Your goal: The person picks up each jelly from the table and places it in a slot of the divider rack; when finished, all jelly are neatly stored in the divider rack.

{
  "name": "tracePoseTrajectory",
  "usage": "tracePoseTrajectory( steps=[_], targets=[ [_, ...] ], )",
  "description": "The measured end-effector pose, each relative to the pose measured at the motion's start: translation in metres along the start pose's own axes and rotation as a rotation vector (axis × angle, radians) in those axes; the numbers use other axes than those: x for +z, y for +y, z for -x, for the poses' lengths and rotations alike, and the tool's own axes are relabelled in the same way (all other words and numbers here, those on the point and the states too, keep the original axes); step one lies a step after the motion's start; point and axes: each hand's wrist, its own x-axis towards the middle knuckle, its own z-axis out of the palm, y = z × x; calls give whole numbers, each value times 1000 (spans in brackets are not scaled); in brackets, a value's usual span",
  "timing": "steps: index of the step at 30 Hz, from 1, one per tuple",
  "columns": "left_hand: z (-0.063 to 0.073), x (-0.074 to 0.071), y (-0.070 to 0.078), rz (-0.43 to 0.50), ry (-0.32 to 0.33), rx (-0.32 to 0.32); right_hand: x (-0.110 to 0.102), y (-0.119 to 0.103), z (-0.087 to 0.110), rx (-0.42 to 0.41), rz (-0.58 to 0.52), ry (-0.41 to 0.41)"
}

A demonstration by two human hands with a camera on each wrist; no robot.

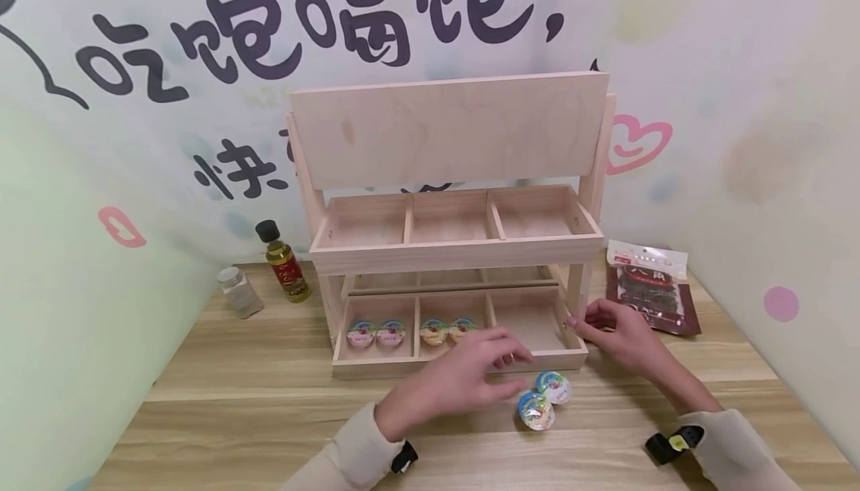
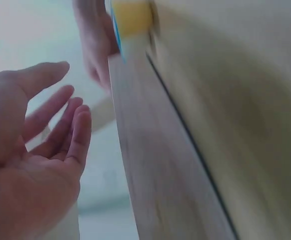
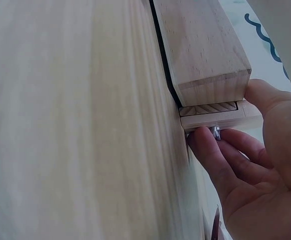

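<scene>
A two-tier wooden shelf [image 1: 463, 256] has three compartments in each tier. My right hand [image 1: 625, 338] grips the lower tier's right end, its thumb at the side wall and its fingers outside by a metal bolt [image 3: 216, 132]. My left hand [image 1: 463, 375] hovers before the lower tier, fingers loosely bent and holding nothing. Just right of it, two sealed jelly cups [image 1: 536, 411] with blue, green and white lids lie touching on the table. One blurred yellow cup [image 2: 133, 20] shows in the left wrist view. Pink-lidded cups [image 1: 361, 334] fill the lower left compartment's front; yellow-lidded cups [image 1: 434, 332] sit in the middle one.
On the wood-grain table [image 1: 248, 401], a small lidded jar [image 1: 240, 293] and a dark-capped oil bottle [image 1: 285, 267] stand left of the shelf. A dark red packet [image 1: 655, 289] lies to its right. A printed wall cloth [image 1: 201, 133] hangs behind.
</scene>
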Motion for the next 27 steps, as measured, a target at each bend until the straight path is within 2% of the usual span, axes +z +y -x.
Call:
tracePoseTrajectory(
  steps=[5,11,16,20,27],
  targets=[
    [3,21,14,2,-41,-3,2,0,0,-11,0,1],
    [5,34,16,-60,-28,2,1,-1,1,-7,3,4],
    [5,34,15,-88,-28,-5,0,-1,1,-15,10,3],
    [5,32,15,-99,-55,-5,0,-1,1,-15,11,2],
    [6,17,12,-56,-126,-35,0,1,0,-33,11,14]
  ],
)
